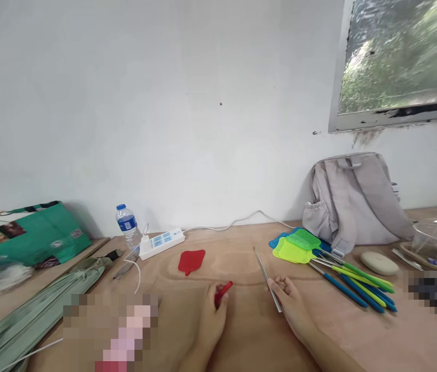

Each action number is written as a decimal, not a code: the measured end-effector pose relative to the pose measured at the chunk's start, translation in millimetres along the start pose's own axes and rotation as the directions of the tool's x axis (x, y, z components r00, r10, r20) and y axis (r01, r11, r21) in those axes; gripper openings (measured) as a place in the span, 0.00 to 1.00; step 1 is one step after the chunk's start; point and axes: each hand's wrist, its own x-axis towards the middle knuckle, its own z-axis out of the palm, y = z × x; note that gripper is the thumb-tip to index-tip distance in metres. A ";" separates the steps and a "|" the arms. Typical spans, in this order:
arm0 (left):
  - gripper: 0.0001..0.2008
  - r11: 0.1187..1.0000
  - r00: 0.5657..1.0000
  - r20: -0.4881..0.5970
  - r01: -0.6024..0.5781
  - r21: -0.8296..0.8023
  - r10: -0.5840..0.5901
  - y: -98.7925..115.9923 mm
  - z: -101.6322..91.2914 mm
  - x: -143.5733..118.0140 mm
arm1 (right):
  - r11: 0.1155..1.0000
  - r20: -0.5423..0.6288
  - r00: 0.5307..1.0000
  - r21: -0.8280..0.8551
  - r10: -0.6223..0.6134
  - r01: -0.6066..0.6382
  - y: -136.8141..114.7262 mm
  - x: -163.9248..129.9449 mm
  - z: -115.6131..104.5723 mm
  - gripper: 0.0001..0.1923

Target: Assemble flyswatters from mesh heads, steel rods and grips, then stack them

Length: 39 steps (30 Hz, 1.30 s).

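Observation:
My left hand (211, 316) rests low on the wooden table (242, 336) and grips a small red handle piece (223, 292) that sticks out toward the right. My right hand (293, 305) holds a thin metal rod (266, 277) that points up and to the left. A red fly-swatter head (191, 261) lies flat on the table just beyond my left hand, apart from both hands.
A pile of green, yellow and blue fly swatters (330, 266) lies at the right before a grey backpack (352, 204). A white power strip (161, 242), a water bottle (128, 225), a green bag (32, 232) and grey-green fabric (36, 310) sit left. A pale oval stone (379, 263) lies right.

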 end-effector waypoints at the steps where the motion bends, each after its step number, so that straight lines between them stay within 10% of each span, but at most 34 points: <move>1: 0.14 0.997 1.000 0.009 0.027 -0.068 -0.026 4.4 7.6 -4.7 | 0.993 -0.013 0.999 0.111 0.037 -0.036 -1.7 -2.5 0.4 0.17; 11: 0.15 0.985 0.973 0.230 0.023 -0.173 0.018 25.4 22.0 -23.7 | 0.872 0.011 0.998 0.486 0.054 -0.053 -9.6 -2.5 -0.9 0.13; 39: 0.11 0.972 0.962 0.178 -0.182 -0.151 0.207 23.6 10.7 -20.6 | 0.925 0.110 0.994 0.377 0.015 -0.056 -7.6 -3.9 1.0 0.14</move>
